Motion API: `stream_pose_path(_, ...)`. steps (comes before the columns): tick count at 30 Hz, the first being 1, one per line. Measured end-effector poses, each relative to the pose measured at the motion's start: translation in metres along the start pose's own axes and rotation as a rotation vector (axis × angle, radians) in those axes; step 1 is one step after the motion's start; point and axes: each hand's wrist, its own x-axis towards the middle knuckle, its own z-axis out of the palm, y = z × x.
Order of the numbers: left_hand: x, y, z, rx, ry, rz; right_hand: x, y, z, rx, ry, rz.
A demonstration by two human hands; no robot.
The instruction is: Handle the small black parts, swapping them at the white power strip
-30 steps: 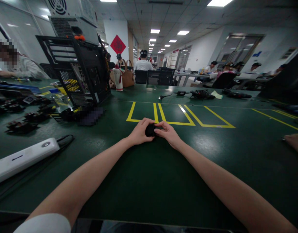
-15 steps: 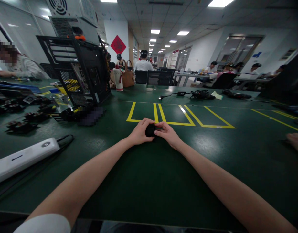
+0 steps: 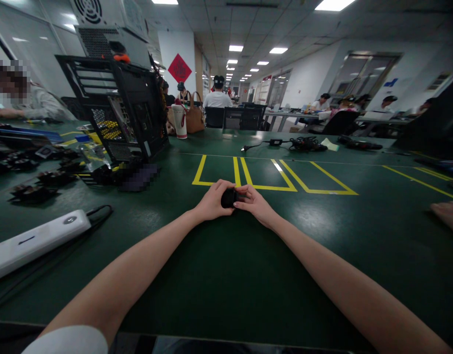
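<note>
A small dark object (image 3: 228, 198), black and rounded, is held between my two hands over the middle of the green table (image 3: 226, 275). Its exact kind cannot be made out. My left hand (image 3: 214, 200) curves around its left side, with fingers over the top and the thumb below. From the right, my right hand (image 3: 254, 202) pinches its edge with thumb and fingertips. Just beyond my hands lie the yellow tape outlines (image 3: 267, 187) on the tabletop. My fingers hide part of the object.
At left stand a black computer case (image 3: 134, 108) and a white power strip (image 3: 38, 241) with its cable. Dark parts (image 3: 37, 192) lie beyond it. Black cables (image 3: 307, 143) and a paper cup (image 3: 180, 122) are farther back. Another person's hand (image 3: 447, 214) rests at the right edge.
My hands and the dark object stay almost in place; my right thumb has shifted slightly downward. The other person's hand at the right edge has come a little further into view.
</note>
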Motion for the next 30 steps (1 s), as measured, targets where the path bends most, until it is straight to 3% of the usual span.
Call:
stream_pose_path(9, -0.0002, 0.0006, -0.0008, -0.025, -0.006, -0.013, 0.0000, -0.0011, 0.0017, -0.030, 0.052, 0.037)
stream_pose_path(19, -0.0001, 0.0030, -0.0017, -0.031, -0.014, -0.037, -0.0029, -0.0031, 0.0003, -0.002, -0.028, 0.024)
stream_pose_path(30, -0.0002, 0.0019, -0.0016, 0.005, -0.006, -0.016, -0.0003, -0.0012, 0.0025, 0.008, 0.033, 0.026)
